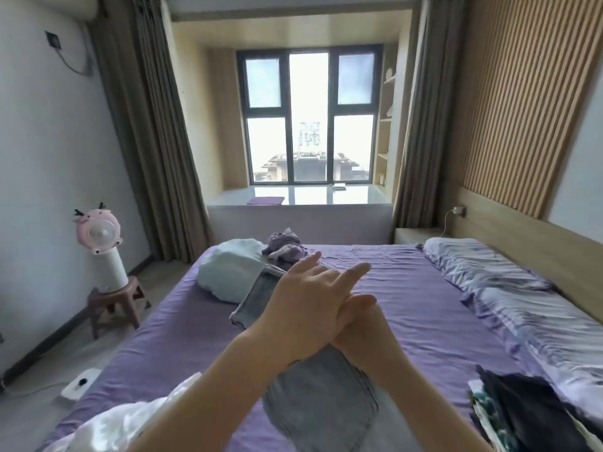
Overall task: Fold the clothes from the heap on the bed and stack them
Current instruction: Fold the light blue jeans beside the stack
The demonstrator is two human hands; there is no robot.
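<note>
Crossing above the bed (408,308), the person's two bare forearms meet over a pair of light-blue denim jeans (321,399) that lie lengthwise on the purple sheet, one end near the camera and the other reaching toward the far heap. The left hand (305,308) lies on top with fingers straight and spread, holding nothing. The right hand (357,324) sits beneath it, largely covered; whether its fingers are extended or curled cannot be told.

Assessment: the jeans appear to be the garment in hand, laid out for folding or smoothing. For a sound result, the legs should be aligned seam to seam and the fabric flattened from the middle outward before any fold across, so the packet comes out even enough to sit level on the stack. The hands would need to uncross and take the two corners of one end.

A stack of folded dark garments (528,415) sits at the lower right edge of the bed, near the pillows (509,288). The remaining heap, a pale-blue bundle (228,272) and crumpled lilac clothing (285,247), lies at the far left of the mattress, just beyond the jeans.

Limits of view: the forearms cover the middle of the jeans, so the state of any fold there is unknown. The stack is cut off by the frame edge. A white patterned cloth (130,419) at the lower left is partly out of view and cannot be identified.
</note>
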